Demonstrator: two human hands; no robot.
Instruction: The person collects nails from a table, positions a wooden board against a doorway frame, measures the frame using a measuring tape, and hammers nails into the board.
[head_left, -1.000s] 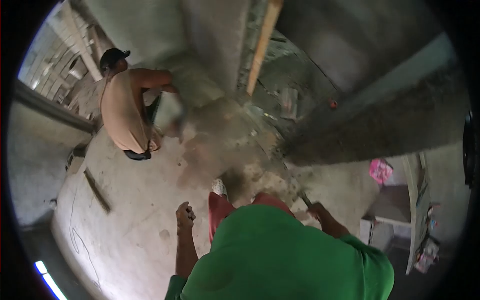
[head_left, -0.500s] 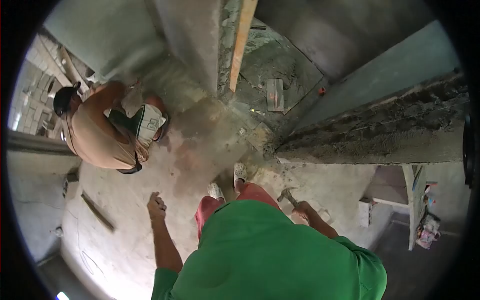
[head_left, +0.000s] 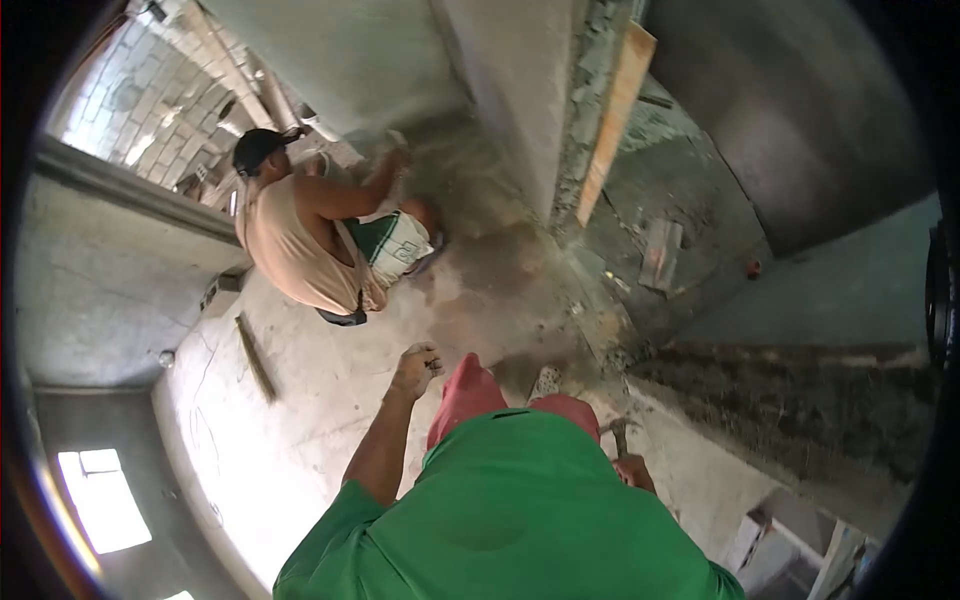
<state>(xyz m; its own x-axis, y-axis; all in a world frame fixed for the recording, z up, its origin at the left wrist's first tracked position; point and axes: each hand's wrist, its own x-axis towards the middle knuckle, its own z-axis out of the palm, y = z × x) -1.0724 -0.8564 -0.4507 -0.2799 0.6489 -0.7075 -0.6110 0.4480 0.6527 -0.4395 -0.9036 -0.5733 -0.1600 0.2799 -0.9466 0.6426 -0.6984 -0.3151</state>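
A hammer is gripped in my right hand, its head pointing forward near my right thigh. The green shirt partly hides that arm. My left hand is held out over the floor beside my raised left knee, with its fingers curled. Something small and dark may be between those fingers, too small to name. Below the hands lies the concrete floor, stained darker ahead of me.
A co-worker in a cap crouches ahead left, facing the wall. A stick-like piece lies on the floor. A wooden board leans by the wall edge, near a flat rectangular block. A rough low wall stands right.
My view has turned left, and my left knee has come up in a step. The hammer stays in my right hand. The co-worker's arm has lifted toward the wall.
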